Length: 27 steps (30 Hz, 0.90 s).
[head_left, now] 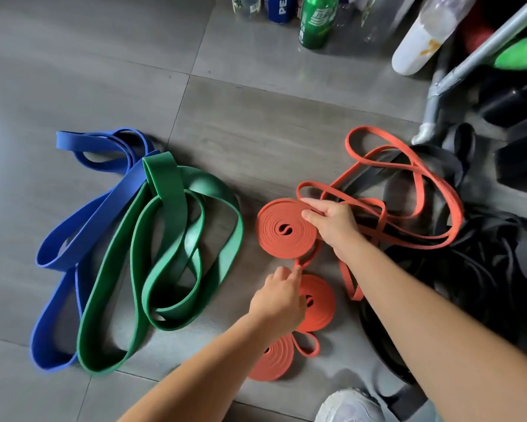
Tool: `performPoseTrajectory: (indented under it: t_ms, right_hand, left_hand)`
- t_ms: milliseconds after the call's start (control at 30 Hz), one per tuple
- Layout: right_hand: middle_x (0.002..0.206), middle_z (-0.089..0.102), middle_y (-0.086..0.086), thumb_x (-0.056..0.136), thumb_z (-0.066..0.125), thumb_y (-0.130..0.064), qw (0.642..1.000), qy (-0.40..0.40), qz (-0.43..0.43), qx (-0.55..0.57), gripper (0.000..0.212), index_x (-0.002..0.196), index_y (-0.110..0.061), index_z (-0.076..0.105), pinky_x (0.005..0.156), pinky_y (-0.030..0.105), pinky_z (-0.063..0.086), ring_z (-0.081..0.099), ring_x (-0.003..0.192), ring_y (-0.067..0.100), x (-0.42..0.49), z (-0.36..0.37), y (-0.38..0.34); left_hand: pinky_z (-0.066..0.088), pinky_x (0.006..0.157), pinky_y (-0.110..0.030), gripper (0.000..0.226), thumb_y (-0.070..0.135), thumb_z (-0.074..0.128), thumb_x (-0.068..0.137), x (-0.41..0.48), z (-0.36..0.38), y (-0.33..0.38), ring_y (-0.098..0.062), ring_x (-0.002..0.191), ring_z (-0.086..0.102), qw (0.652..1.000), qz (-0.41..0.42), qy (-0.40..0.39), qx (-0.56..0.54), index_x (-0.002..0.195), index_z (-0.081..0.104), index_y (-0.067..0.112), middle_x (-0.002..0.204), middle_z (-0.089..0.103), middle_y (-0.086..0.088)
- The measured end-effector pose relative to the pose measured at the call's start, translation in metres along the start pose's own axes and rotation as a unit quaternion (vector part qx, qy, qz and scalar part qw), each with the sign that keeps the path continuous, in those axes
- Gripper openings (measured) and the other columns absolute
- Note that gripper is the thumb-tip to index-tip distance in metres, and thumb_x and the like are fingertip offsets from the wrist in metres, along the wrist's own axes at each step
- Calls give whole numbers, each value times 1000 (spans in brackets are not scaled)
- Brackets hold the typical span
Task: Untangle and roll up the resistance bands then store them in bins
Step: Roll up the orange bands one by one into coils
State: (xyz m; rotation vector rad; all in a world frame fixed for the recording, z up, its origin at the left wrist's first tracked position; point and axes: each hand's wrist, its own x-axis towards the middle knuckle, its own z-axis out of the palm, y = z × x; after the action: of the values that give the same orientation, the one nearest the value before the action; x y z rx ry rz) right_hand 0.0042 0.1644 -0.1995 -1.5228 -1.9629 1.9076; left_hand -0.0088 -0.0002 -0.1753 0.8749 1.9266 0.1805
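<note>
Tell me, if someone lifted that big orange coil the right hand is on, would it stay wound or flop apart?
Probably it would loosen. The big orange coil is only flat band wound on itself, with a free tail looping out near the left hand. It looks soft and floppy, like the loose orange band beside it. The right hand pinching its rim likely helps.

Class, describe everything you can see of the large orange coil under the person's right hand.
The large orange coil is a flat, rubbery-looking band wound into a tight spiral, lying flat on the grey floor. The right hand grips its outer edge. A loose tail loops from its lower edge toward the left hand.
</note>
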Motion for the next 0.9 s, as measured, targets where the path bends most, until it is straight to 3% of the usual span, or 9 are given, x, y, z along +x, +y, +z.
performPoseTrajectory:
  t_ms: [133, 367, 433, 533, 633, 800, 900]
  right_hand:
    - [122, 65, 4, 87, 65, -12, 994, -34, -22, -100, 33, 120, -16, 65, 105, 33, 41, 57, 115, 14, 6, 0, -3]
    - [123, 64, 2, 88, 65, -14, 983, -75, -31, -162, 31, 118, -21, 67, 104, 33, 41, 56, 116, 16, 8, 1, -13]
    - [121, 65, 1, 88, 65, -15, 977, -95, -34, -186, 30, 117, -23, 67, 98, 29, 43, 57, 113, 16, 8, 5, -16]
    - [118, 66, -1, 88, 65, -15, 973, -112, -38, -200, 28, 114, -24, 68, 90, 26, 44, 59, 109, 16, 8, 11, -18]
    - [118, 67, -1, 88, 65, -15, 971, -108, -39, -207, 28, 114, -23, 68, 89, 24, 43, 58, 107, 13, 8, 13, -19]
    - [120, 65, 2, 88, 63, -11, 980, -83, -50, -172, 30, 117, -18, 67, 100, 27, 41, 57, 113, 15, 11, 16, -23]
    - [120, 65, 2, 88, 64, -11, 984, -67, -47, -160, 30, 117, -19, 67, 102, 29, 42, 57, 112, 14, 14, 14, -25]
  left_hand:
    - [42, 96, -44, 67, 26, 45, 91, -3, 1, 4, -27, 129, 32, 999, 19, 1, 38, 150, 12, 21, 145, 28, -3]
    - [47, 90, -46, 75, 28, 48, 89, -1, -2, 9, -30, 128, 30, 994, 71, -16, 80, 149, 4, 28, 150, 19, 0]
    - [44, 95, -48, 80, 31, 52, 86, 1, -2, 13, -33, 129, 28, 989, 95, -28, 107, 150, 2, 27, 153, 15, 0]
    - [28, 109, -45, 87, 37, 55, 83, 2, 1, 17, -35, 129, 30, 983, 114, -8, 142, 150, 3, 18, 150, 23, -7]
    - [28, 109, -38, 89, 33, 55, 83, 1, 0, 13, -31, 133, 27, 985, 117, 7, 123, 150, 0, 14, 150, 17, -12]
    - [31, 107, -37, 90, 30, 54, 85, 0, 1, 15, -32, 138, 24, 993, 87, -4, 76, 150, -5, 10, 156, 2, -15]
    - [34, 103, -38, 86, 30, 54, 86, 5, -2, 18, -30, 133, 31, 995, 82, -2, 60, 150, -1, 10, 151, 24, -12]
